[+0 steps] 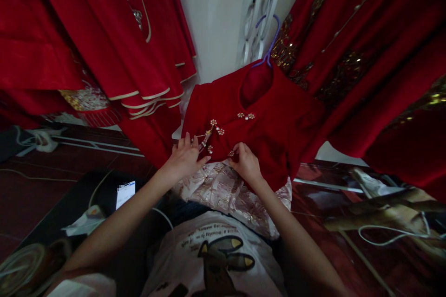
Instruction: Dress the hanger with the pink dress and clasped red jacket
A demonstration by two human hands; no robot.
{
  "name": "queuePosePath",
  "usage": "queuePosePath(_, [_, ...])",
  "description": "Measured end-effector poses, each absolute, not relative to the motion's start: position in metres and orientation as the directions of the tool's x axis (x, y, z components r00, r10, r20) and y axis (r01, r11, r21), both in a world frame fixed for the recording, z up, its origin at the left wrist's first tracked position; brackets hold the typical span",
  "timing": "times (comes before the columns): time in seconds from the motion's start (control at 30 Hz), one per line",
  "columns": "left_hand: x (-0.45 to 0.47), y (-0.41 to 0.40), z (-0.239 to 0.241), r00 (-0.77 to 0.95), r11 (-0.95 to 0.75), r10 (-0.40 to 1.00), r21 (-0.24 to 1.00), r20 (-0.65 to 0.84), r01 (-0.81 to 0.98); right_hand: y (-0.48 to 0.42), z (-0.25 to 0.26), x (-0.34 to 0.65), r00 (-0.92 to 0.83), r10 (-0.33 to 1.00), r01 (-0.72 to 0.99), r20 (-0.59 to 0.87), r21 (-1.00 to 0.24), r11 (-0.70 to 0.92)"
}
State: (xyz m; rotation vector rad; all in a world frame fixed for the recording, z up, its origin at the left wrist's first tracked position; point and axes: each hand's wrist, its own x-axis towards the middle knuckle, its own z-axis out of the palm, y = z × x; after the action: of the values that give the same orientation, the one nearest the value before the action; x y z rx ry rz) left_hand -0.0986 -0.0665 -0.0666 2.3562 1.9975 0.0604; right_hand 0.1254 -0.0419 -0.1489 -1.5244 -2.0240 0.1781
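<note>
A short red velvet jacket [272, 116] hangs in front of me on a purple hanger [270, 46]. Pearl flower clasps [245, 116] run across its front. My left hand [184, 155] pinches the left front edge beside a gold and pearl tassel clasp [209, 137]. My right hand [245, 162] is closed on the lower hem at a small pearl button [231, 153]. A pale pink and gold skirt [226, 190] hangs below the jacket.
Red embroidered gowns hang at the left [104, 32] and the right [365, 55]. A white wall [216, 14] stands behind. A phone [125, 193] lies at lower left, a white cable [390, 236] at lower right on the dark floor.
</note>
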Motion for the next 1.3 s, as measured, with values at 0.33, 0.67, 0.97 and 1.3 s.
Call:
queuePosePath(0.33, [-0.098,-0.037,-0.11,0.399,-0.383,0.912,0.549,0.097,0.743,-0.026,-0.163,0.139,-0.21,0.932,0.585,0.296,-0.726,0.362])
queuePosePath(0.67, [-0.085,-0.044,-0.113,0.325,-0.399,0.915,0.418,0.239,0.816,-0.027,-0.164,0.134,-0.212,0.936,0.429,0.28,-0.834,0.346])
queuePosePath(0.97, [-0.085,-0.038,-0.118,0.256,-0.378,0.924,0.571,0.284,0.729,-0.024,-0.131,0.161,-0.321,0.943,-0.005,-0.086,-0.996,-0.093])
queuePosePath(1.3, [-0.086,-0.021,-0.128,0.249,0.037,0.967,0.997,-0.052,0.067,-0.034,-0.13,0.11,-0.149,0.962,0.102,0.23,-0.964,0.246])
